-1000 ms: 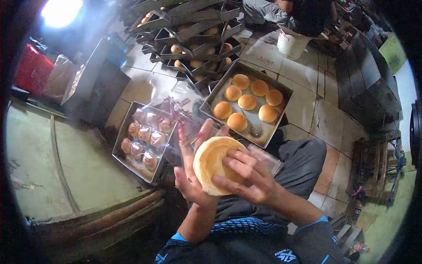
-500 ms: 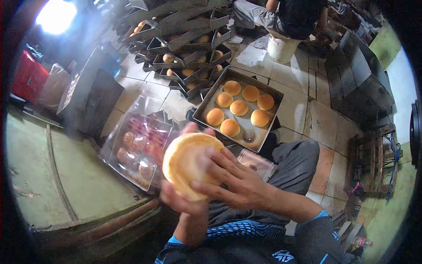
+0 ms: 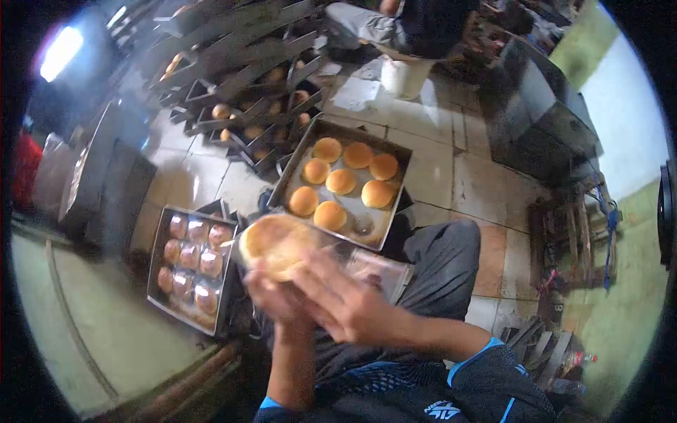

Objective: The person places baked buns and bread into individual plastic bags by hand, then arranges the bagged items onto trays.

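Note:
A round bread bun (image 3: 271, 240), golden brown with a pale side, is tilted up in front of me. My left hand (image 3: 275, 292) is closed on its lower edge. My right hand (image 3: 342, 296) lies against the bun's lower right side with its fingers bent; motion blurs both hands. Beyond the bun, a metal tray (image 3: 395, 229) carries several golden buns (image 3: 341, 181). To the left, another metal tray (image 3: 153, 271) holds rows of browned buns (image 3: 188, 255) under shiny clear plastic. A clear box (image 3: 398, 275) with dark reddish contents sits by my right leg.
Stacked metal trays (image 3: 247, 92) with buns rise at the back left. Another person (image 3: 430, 28) sits at the back near a white bucket (image 3: 403, 76). Dark metal boxes (image 3: 539, 113) stand to the right, by a wooden rack (image 3: 575, 247). A plastic bottle (image 3: 578, 359) lies at lower right.
The view has shifted right. The bun has turned from its pale, flat face to show its browned surface. The plastic over the left tray was raised and blurred; now it lies flatter.

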`<state>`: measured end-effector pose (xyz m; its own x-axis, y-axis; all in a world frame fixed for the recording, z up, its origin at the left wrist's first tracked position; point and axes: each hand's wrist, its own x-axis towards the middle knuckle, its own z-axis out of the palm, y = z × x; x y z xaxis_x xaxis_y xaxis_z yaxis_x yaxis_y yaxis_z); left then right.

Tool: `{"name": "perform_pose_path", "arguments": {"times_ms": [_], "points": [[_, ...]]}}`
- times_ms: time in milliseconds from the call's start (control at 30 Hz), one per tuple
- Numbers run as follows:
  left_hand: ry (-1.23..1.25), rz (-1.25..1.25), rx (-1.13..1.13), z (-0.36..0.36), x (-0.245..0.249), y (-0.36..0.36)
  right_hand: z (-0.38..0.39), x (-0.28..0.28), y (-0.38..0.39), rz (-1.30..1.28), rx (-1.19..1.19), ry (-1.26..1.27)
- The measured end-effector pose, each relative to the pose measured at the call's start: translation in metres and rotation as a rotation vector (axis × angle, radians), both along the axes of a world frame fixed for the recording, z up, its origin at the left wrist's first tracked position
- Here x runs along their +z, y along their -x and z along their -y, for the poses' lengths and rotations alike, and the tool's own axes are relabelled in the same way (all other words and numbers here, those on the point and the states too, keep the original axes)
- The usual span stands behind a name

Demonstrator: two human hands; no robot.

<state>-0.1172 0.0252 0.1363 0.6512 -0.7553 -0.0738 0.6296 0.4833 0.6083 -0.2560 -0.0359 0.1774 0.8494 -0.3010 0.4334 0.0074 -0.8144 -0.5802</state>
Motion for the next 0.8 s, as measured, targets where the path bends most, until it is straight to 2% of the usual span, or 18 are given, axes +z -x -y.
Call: {"name": "perform_pose_path", "arguments": {"times_ms": [33,100,200,233,300,333,400,433,467,500,533,567,600,633,700,733,767,800], "points": [[0.162,0.026,-0.170,0.001,0.011,-0.014,0.000,-0.007,0.003,0.031,0.050,0.063],[-0.120,-0.107,0.121,0.002,0.022,-0.017,0.003,-0.022,0.015,-0.238,0.353,-0.260],[0.004,-0.097,0.121,-0.001,0.004,-0.019,0.021,-0.027,0.014,-0.040,0.486,-0.606],[-0.110,-0.058,0.132,-0.002,-0.009,-0.019,0.020,-0.017,0.004,0.104,0.315,-0.579],[-0.338,0.012,0.156,-0.002,-0.036,-0.013,0.019,-0.028,-0.011,0.024,0.346,-0.491],[-0.456,0.050,0.010,0.005,-0.002,-0.005,0.017,-0.022,-0.009,0.009,0.361,-0.459],[-0.346,-0.070,0.051,0.008,0.017,-0.009,0.013,-0.001,-0.006,-0.017,0.395,-0.389],[-0.295,-0.134,0.075,0.007,0.019,-0.013,0.013,0.009,-0.001,0.014,0.658,-0.552],[-0.219,-0.162,0.029,-0.003,-0.003,-0.033,0.017,0.019,0.006,0.045,0.926,-0.714],[0.034,-0.288,-0.105,-0.010,-0.006,-0.042,0.024,0.025,0.013,0.075,1.196,-0.874],[-0.023,-0.290,-0.055,-0.012,-0.007,-0.045,0.037,0.021,0.016,-0.062,1.310,-0.987],[-0.086,-0.294,-0.007,-0.014,-0.008,-0.046,0.049,0.001,0.022,-0.491,1.112,-1.183],[-0.169,-0.305,-0.022,-0.013,-0.004,-0.043,0.046,-0.027,0.017,-0.268,0.581,-0.828],[-0.205,-0.304,-0.086,-0.019,-0.020,-0.047,0.040,-0.037,0.008,-0.051,0.067,-0.453],[-0.357,-0.196,-0.108,-0.029,-0.039,-0.028,0.034,-0.033,0.001,0.186,-0.279,-0.145],[-0.252,-0.283,-0.187,-0.028,-0.022,-0.006,0.030,-0.031,0.000,0.275,-0.183,-0.219],[-0.141,-0.372,-0.263,-0.027,-0.005,0.014,0.031,-0.031,0.000,0.356,-0.120,-0.101],[-0.300,-0.365,-0.293,-0.037,-0.025,0.020,0.031,-0.035,-0.002,0.424,-0.126,-0.144]]}}
